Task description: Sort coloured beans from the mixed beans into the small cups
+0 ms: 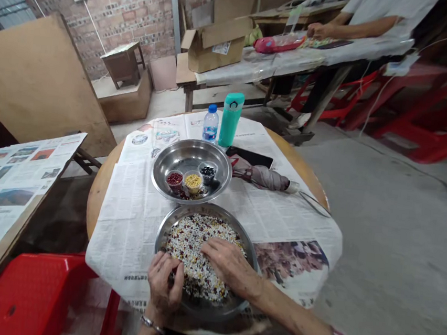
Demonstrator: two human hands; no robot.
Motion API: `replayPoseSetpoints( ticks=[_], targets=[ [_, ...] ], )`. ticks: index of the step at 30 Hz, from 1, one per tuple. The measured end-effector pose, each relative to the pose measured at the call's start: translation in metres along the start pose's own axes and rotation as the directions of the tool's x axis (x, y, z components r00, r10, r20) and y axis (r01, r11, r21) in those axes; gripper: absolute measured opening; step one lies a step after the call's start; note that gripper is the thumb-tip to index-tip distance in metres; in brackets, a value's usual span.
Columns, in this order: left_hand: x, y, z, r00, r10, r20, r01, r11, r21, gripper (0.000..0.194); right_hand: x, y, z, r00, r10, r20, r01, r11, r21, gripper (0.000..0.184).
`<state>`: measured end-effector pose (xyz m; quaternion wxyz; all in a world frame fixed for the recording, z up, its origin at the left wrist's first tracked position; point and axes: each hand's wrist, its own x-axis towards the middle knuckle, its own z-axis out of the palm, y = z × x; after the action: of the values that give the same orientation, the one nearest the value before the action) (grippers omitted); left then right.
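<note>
Bare left hand (165,282), thumb curled towards its fingers, is at the left rim of a round steel basin (245,235); whether it pinches anything, cannot tell. Bent fingers of the right hand (232,266) touch the white, dark-red and yellow grain mix (192,241) inside, lower centre of the frame. Just beyond, a second steel basin (181,155) holds three clear cups (174,181)

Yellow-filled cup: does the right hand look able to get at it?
Probably yes: nothing covers the cup, and only the rims of the farther bowl and nearer bowl seem to stand between it and the right hand.
</note>
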<state>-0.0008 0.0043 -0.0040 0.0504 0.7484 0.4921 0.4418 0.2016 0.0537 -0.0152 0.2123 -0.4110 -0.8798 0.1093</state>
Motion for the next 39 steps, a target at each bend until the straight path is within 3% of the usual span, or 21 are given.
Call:
replayPoseSetpoints(
  ticks=[5, 8, 12, 17, 21, 25, 29, 33, 36, 39],
  targets=[
    [-0.002, 0.001, 0.0, 1.0, 0.002, 0.019, -0.002, 1.0, -0.004, 0.018, 0.017, -0.003, -0.002, 0.987, 0.155, 0.045, -0.153, 0.987, -0.051, 0.023],
    [-0.002, 0.001, 0.001, 1.0, -0.004, 0.007, 0.004, 1.0, 0.002, 0.019, 0.022, -0.023, 0.002, 0.992, 0.044, 0.115, -0.046, 0.999, 0.018, 0.025],
    [-0.001, 0.002, 0.001, 1.0, 0.001, 0.008, -0.001, 1.0, 0.026, 0.019, 0.009, -0.041, 0.005, 0.975, -0.15, 0.162, 0.132, 0.985, 0.115, 0.022],
    [0.001, 0.005, -0.001, 1.0, 0.004, 0.002, -0.004, 0.999, 0.038, 0.02, -0.01, -0.015, -0.005, 0.997, -0.054, 0.06, 0.052, 0.998, 0.037, 0.015],
    [0.008, 0.012, -0.005, 0.989, -0.078, 0.129, 0.066, 0.993, 0.098, 0.009, 0.003, 0.011, -0.018, 0.994, 0.085, -0.073, -0.086, 0.996, -0.011, 0.018],
    [0.022, 0.018, -0.01, 0.939, -0.155, 0.306, 0.073, 0.962, 0.263, 0.051, 0.018, 0.013, -0.02, 0.986, 0.153, -0.066, -0.161, 0.977, -0.141, 0.027],
    [0.032, 0.019, -0.007, 0.867, -0.27, 0.419, 0.091, 0.912, 0.399, 0.085, 0.009, -0.001, -0.015, 0.992, 0.113, 0.051, -0.108, 0.99, -0.092, 0.015],
    [0.027, 0.026, -0.003, 0.794, -0.28, 0.54, 0.086, 0.931, 0.355, 0.082, -0.02, -0.016, -0.015, 0.996, 0.02, 0.084, -0.024, 0.999, 0.046, 0.009],
    [0.018, 0.037, 0.0, 0.759, -0.246, 0.603, 0.107, 0.961, 0.257, 0.075, -0.038, -0.016, -0.018, 1.0, -0.004, -0.016, 0.006, 0.994, 0.108, 0.02],
    [0.014, 0.049, 0.007, 0.728, -0.204, 0.655, 0.118, 0.978, 0.174, 0.071, -0.047, -0.008, -0.018, 0.982, 0.086, -0.168, -0.068, 0.992, 0.109, 0.032]
  ],
)
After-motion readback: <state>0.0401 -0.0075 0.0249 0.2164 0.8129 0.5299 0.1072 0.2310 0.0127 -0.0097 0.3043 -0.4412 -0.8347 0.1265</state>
